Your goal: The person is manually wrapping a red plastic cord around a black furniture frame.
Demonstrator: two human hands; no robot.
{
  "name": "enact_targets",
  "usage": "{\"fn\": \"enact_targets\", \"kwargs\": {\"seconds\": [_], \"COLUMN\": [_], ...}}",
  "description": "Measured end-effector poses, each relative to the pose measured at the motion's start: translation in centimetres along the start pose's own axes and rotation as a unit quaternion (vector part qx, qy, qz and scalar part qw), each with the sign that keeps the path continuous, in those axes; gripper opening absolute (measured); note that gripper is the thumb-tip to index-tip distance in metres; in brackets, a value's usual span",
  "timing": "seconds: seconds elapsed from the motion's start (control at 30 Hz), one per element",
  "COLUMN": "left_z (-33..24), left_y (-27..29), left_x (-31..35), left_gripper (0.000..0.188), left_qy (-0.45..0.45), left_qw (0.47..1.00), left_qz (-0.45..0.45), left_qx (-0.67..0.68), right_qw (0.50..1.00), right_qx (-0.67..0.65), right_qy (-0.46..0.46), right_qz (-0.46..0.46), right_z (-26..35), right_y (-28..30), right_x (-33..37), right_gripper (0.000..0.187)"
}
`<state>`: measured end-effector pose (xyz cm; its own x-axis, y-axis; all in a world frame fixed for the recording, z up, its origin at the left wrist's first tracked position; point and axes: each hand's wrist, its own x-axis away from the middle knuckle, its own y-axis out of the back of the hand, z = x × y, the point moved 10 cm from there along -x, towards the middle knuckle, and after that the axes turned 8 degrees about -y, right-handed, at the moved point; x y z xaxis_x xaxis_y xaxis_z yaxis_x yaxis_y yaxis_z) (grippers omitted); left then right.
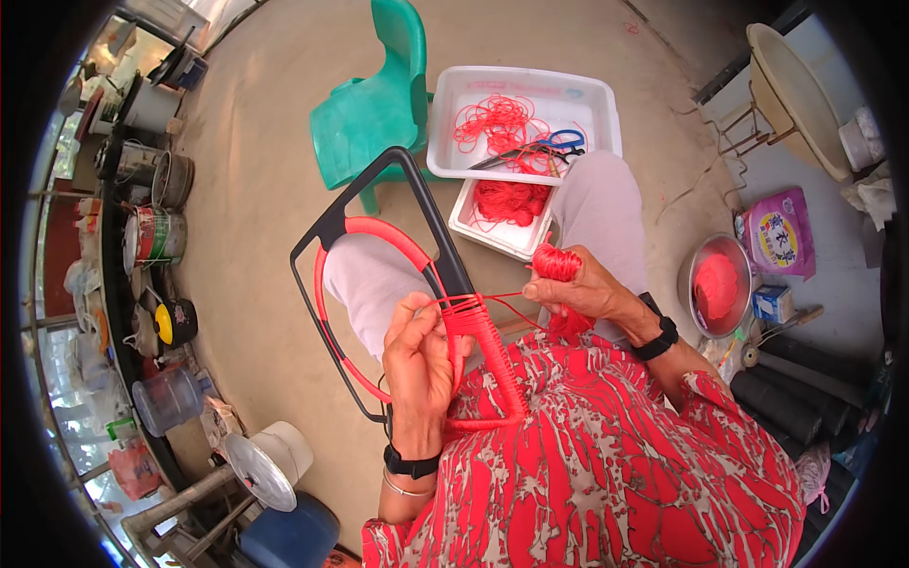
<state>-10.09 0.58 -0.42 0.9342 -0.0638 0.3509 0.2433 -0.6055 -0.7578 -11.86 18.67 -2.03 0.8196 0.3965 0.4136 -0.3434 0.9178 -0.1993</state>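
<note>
Across my lap leans a black frame (333, 216) with an inner ring. Red cord (494, 364) is wound in close turns round one of its bars, and the ring is partly wrapped in red too. My left hand (421, 364) is closed on the wrapped bar, fingers bent near the last turns. To the right, my right hand (597, 289) grips a bundle of red cord (557, 263), with more loose cord hanging below the fingers. Strands stretch between the bundle and the bar. Parts of the left fingers are hidden.
Ahead stand a green plastic chair (365, 123) and a white tray (601, 104) holding tangled red cord and blue-handled scissors (565, 139). A smaller white box (464, 220) with cord sits below it. A metal basin (696, 317) is at right; pots line the left shelf.
</note>
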Motion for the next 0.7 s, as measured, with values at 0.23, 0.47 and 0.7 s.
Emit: {"fn": "enact_targets", "kwargs": {"seconds": [0.23, 0.47, 0.7], "left_z": [0.6, 1.7, 2.2], "left_y": [-0.9, -1.1, -0.3], "left_x": [-0.2, -0.7, -0.3], "left_gripper": [0.033, 0.022, 0.018], "left_qy": [0.073, 0.151, 0.135], "left_qw": [0.995, 0.98, 0.988], "left_qz": [0.062, 0.128, 0.068], "left_qx": [0.004, 0.005, -0.033], "right_qw": [0.999, 0.998, 0.995], "right_qx": [0.026, 0.018, 0.015], "right_qy": [-0.035, -0.052, -0.069], "right_qz": [0.017, 0.023, 0.073], "right_z": [-0.6, -1.1, -1.1], "right_y": [-0.6, -0.9, -2.5], "right_x": [0.6, 0.8, 2.4], "right_gripper": [0.026, 0.025, 0.025]}}
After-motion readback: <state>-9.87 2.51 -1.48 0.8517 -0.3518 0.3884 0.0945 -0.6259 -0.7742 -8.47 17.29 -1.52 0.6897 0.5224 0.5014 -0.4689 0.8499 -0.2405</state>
